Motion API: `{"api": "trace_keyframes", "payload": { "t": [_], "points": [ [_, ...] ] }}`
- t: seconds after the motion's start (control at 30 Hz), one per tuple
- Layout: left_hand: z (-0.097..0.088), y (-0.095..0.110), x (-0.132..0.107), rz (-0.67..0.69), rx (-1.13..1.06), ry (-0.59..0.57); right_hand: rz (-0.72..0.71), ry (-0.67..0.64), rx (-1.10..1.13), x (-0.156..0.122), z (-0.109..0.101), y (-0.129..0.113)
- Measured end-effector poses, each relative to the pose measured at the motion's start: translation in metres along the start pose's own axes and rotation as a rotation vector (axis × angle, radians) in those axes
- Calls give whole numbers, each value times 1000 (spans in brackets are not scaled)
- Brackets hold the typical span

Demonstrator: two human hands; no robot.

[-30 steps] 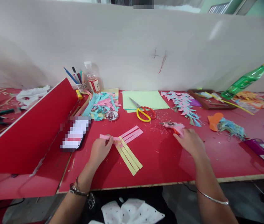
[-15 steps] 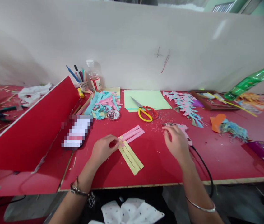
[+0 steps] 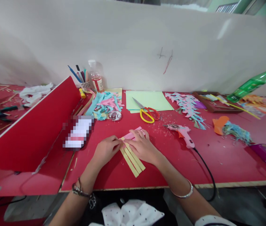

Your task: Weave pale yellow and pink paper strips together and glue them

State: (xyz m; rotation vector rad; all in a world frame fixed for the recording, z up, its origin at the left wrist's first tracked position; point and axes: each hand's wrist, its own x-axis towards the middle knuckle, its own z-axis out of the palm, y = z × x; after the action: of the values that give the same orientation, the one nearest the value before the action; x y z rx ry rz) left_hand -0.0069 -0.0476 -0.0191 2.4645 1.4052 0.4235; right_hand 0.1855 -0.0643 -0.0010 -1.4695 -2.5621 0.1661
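Yellow paper strips [image 3: 133, 160] and pink paper strips [image 3: 130, 136] meet at one corner on the red table, forming an angle. At that corner my left hand [image 3: 108, 149] pinches the paper between thumb and fingers. My right hand [image 3: 142, 146] lies over the pink strips, its fingers spread across them and its thumb close to the left fingertips. It covers much of the pink paper. To the right, a pink glue gun [image 3: 182, 133] rests on the table with its black cord hanging over the front edge.
Scissors [image 3: 147, 114] lie partly on pale green paper sheets [image 3: 153, 97]. Cut paper scraps [image 3: 104, 105] are heaped at the back left, near a phone [image 3: 78, 131]. A red board [image 3: 41, 128] stands on the left. A green bottle [image 3: 252, 83] leans at the back right.
My right hand has left the glue gun and moved left onto the pink strips. My left hand keeps its pinch at the corner.
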Motion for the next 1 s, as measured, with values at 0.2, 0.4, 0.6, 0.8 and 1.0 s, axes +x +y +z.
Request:
{"api": "trace_keyframes", "payload": {
  "t": [0.2,0.4,0.6,0.8,1.0],
  "points": [
    [1,0,0,6,0,10,52,8,-64,-4,2,12],
    [1,-1,0,16,2,11,139,36,-96,-7,-1,25],
    [1,0,0,10,-6,17,73,-1,-60,-8,2,24],
    [0,1,1,6,14,5,211,-3,-75,-9,5,36],
    [1,1,1,11,6,13,326,78,-144,-9,4,44]
  ]
}}
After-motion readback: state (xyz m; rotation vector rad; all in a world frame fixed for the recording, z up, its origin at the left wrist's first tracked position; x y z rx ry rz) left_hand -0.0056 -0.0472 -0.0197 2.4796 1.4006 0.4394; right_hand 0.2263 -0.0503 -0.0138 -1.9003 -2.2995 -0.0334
